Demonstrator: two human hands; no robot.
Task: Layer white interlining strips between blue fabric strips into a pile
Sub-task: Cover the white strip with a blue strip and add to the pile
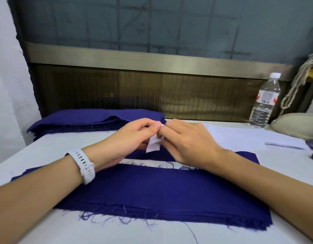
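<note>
1. In the head view, the left hand (134,138) and the right hand (187,141) met above the middle of the table (14,159). Both pinched one small white strip (153,144) by its upper end.
2. The thumb and fingertips of each hand were curled onto the strip, and its free end hung down folded. Judging by this, the fingers were working thin layers apart or straightening the piece before laying it down.
3. The blue pile (161,191) lay flat just in front of the person, under both forearms, with its frayed edge toward the camera. That kept it close enough for the strip to be dropped straight onto it.
4. Another blue strip (245,157) lay just behind the pile, with a narrow white gap between them. Whether that gap was table or interlining could not be told.
5. A stack of blue fabric (92,119) waited at the far left, and white sheets (240,136) lay at the far right. Both were probably supply, placed within reach of either hand.
6. A water bottle (265,103) stood at the far right, well apart from the work. A white watch (83,164) sat on the left wrist.
</note>
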